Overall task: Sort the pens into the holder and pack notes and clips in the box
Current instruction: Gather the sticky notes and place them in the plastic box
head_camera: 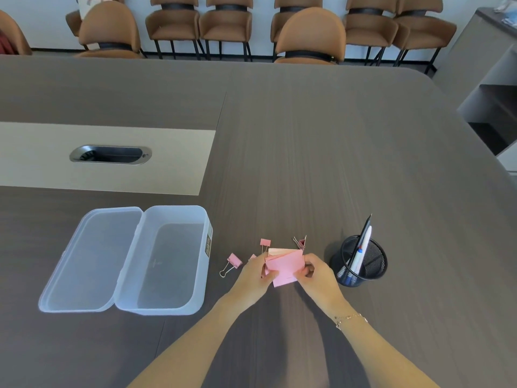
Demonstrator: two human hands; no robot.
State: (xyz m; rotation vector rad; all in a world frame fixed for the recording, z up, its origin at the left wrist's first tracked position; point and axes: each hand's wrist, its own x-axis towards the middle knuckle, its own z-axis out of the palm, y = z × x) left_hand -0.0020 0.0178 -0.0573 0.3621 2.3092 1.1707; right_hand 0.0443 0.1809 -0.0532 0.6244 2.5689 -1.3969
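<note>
A stack of pink sticky notes point(286, 265) is held between both hands just above the table. My left hand point(256, 275) grips its left edge and my right hand point(317, 271) pinches its right edge. Pink binder clips lie around them: one at the left point(234, 261), one behind point(265, 243), one at the back right point(301, 242), and another partly hidden by my left hand. A clear plastic box point(201, 239) stands to the left with its hinged lid point(89, 259) open flat. A black mesh holder point(361, 261) on the right has pens point(361, 247) in it.
The dark wood table point(307, 149) has a beige inset panel with a cable port point(110, 154) at the far left. Brown chairs point(309, 35) line the far edge. A grey shelf unit point(492, 107) stands at the right.
</note>
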